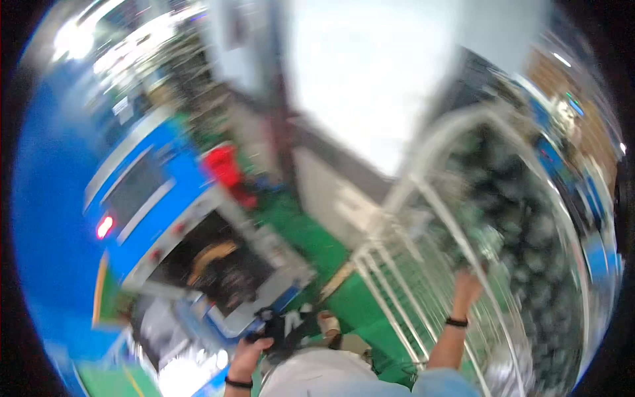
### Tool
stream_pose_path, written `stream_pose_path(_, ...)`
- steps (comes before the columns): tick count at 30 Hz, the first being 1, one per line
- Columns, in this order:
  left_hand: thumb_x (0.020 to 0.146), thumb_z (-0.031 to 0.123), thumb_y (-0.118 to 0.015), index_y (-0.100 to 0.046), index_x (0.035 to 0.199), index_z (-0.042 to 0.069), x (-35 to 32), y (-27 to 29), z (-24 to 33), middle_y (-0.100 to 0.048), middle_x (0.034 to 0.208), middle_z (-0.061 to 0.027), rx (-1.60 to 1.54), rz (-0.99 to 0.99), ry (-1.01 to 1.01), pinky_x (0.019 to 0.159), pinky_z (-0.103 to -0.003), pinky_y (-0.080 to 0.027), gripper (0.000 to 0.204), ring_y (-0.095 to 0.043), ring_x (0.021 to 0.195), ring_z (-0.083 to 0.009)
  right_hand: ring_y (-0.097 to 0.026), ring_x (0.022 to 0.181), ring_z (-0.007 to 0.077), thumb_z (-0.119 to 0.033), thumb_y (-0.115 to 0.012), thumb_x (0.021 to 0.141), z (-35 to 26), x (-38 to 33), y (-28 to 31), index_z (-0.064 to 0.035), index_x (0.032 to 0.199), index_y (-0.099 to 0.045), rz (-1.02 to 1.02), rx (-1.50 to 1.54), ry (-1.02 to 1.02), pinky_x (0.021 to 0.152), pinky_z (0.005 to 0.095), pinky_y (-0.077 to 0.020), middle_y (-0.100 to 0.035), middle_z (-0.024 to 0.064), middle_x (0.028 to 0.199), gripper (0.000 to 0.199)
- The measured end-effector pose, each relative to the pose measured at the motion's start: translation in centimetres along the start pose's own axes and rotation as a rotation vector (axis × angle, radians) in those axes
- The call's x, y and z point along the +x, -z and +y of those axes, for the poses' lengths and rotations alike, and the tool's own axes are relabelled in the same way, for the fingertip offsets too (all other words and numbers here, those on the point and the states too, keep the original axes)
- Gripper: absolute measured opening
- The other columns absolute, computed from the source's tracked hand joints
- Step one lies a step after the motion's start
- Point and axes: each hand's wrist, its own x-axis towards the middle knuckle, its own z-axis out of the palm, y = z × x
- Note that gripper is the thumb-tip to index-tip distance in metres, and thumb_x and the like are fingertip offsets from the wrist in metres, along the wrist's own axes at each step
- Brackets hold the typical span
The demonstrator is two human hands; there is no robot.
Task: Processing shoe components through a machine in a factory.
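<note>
Motion blurs the whole view. Low in the middle, my left hand has its thumb over a black thing with white marks, whose kind I cannot make out. My right hand reaches forward at the right, by the white rails of a barred cart. Its fingers are smeared, and a pale, shiny, see-through patch lies just beyond them. Behind that, many dark grey rounded pieces fill the space inside the curved white frame. A dark band sits on each wrist.
At the left stands a blue machine with a grey panel, a red light and a dark opening holding a curved tan piece. Something red is behind it. A green floor runs between machine and cart. A large white surface rises ahead.
</note>
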Motion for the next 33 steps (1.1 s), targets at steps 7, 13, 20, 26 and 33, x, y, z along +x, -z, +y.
stream_pose_path(7, 0.069, 0.011, -0.072, -0.067, 0.102, -0.004, -8.7, 17.8, -5.3, -0.066, 0.089, -0.0053, -0.483, 0.272, -0.214, 0.079, -0.031, -0.050, 0.036, -0.062, 0.082, -0.0180, -0.071, 0.097, 0.0316, -0.010, -0.065, 0.095, -33.5, -8.7, -0.5, 0.0045, 0.117, -0.068, -0.889, 0.353, 0.602, 0.083, 0.0400, -0.0562, -0.072, 0.0207, 0.110, 0.026)
stream_pose_path(13, 0.077, 0.025, -0.077, -0.073, 0.101, -0.001, -11.2, 31.9, -16.4, -0.069, 0.101, -0.0086, 0.196, 0.927, -0.350, 0.081, -0.036, -0.053, 0.035, -0.067, 0.089, -0.0224, -0.070, 0.098, 0.0339, -0.001, -0.062, 0.094, -55.0, -20.4, 1.2, 0.0049, 0.110, -0.071, -0.853, 0.987, 1.083, 0.084, 0.0407, -0.0577, -0.071, 0.0216, 0.109, 0.019)
stream_pose_path(20, 0.085, 0.062, -0.061, -0.076, 0.102, 0.006, -7.1, 38.2, -11.9, -0.073, 0.103, -0.0211, 0.751, 0.377, 0.561, 0.091, -0.047, -0.053, 0.060, -0.068, 0.104, -0.0388, -0.045, 0.136, 0.0469, -0.009, -0.059, 0.094, -74.3, -28.8, 1.9, 0.0128, 0.136, -0.051, -0.418, 0.828, 1.385, 0.115, 0.0554, -0.0318, -0.053, 0.0274, 0.142, 0.048)
stream_pose_path(26, 0.093, 0.040, -0.056, -0.066, 0.121, 0.006, 9.3, 52.4, -2.3, -0.072, 0.102, -0.0188, 0.038, 0.571, -0.089, 0.087, -0.043, -0.053, 0.046, -0.069, 0.100, -0.0334, -0.051, 0.132, 0.0454, -0.031, -0.028, 0.105, -75.7, -32.5, -2.8, 0.0095, 0.135, -0.053, -0.030, 0.499, 1.387, 0.110, 0.0545, -0.0358, -0.055, 0.0300, 0.139, 0.056)
stream_pose_path(33, 0.091, 0.044, -0.058, -0.050, 0.141, 0.007, 25.7, 73.2, 5.0, -0.051, 0.143, -0.0192, 0.937, 1.237, 0.191, 0.110, -0.052, -0.038, 0.063, -0.047, 0.132, -0.0410, -0.057, 0.117, 0.0484, -0.051, -0.044, 0.104, -75.3, -32.6, -3.8, -0.0016, 0.135, -0.057, 0.132, 0.501, 1.496, 0.095, 0.0626, -0.0463, -0.057, 0.0273, 0.133, 0.060)
